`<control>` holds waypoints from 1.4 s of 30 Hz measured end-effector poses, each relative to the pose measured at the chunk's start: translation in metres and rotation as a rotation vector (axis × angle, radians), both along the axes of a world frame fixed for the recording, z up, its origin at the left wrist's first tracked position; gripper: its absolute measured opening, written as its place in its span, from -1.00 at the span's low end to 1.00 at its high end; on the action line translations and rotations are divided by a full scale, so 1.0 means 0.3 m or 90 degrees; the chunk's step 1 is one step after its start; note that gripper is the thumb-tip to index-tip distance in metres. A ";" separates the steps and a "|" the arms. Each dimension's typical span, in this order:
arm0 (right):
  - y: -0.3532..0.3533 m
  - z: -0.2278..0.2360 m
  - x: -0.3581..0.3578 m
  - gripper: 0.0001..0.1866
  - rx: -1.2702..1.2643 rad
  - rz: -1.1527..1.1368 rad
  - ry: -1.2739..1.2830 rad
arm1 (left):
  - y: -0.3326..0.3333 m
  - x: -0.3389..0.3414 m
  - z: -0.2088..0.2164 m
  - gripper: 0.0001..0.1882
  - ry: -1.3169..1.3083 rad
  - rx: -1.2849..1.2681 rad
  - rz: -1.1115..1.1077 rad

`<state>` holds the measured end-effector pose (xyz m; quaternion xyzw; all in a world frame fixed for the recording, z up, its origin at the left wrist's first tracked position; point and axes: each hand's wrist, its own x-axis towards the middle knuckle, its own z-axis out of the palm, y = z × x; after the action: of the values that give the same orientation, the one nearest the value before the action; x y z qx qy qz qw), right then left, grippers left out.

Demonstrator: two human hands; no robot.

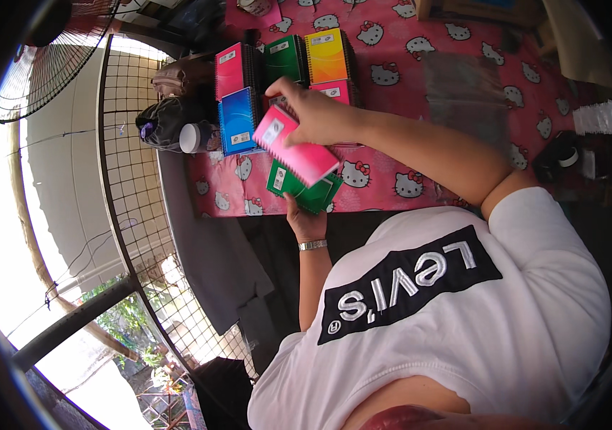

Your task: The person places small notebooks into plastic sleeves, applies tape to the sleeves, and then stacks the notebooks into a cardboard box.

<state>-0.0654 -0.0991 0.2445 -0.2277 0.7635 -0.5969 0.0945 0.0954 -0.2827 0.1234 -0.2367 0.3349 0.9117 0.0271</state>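
My right hand grips a pink spiral notebook by its far end, tilted and slightly blurred. Below it, near the table's front edge, my left hand holds green spiral notebooks, thumb on top. The pink notebook overlaps the green ones in view; whether they touch I cannot tell. Beyond my hands stand stacks of spiral notebooks: a pink one, a green one, a yellow one, a blue one and another pink one, partly hidden by my right hand.
The table wears a pink cartoon-cat cover, with a grey translucent sheet on the right. A white-lidded jar and a dark bag are left of the stacks. Wire mesh borders the left side, below a fan.
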 end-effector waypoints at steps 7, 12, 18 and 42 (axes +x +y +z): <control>-0.110 -0.265 -0.177 -0.44 0.506 -0.251 0.113 | -0.072 -0.035 -0.027 -0.46 -0.001 -0.031 -0.045; -0.133 -0.212 -0.131 -0.54 0.107 -0.245 0.097 | -0.103 0.018 -0.035 -0.44 -0.019 0.019 0.015; -0.160 0.037 -0.047 -0.43 0.118 0.151 -0.078 | -0.089 0.017 0.032 -0.15 0.030 0.026 0.049; 0.748 -0.491 0.492 0.01 0.016 -0.227 -0.240 | 0.725 -0.090 -0.028 -0.48 0.051 -0.357 -0.477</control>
<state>0.0823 0.1253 0.0971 0.0268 0.7676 -0.6268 0.1313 0.0685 -0.0652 0.1149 -0.0627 0.6311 0.7220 0.2765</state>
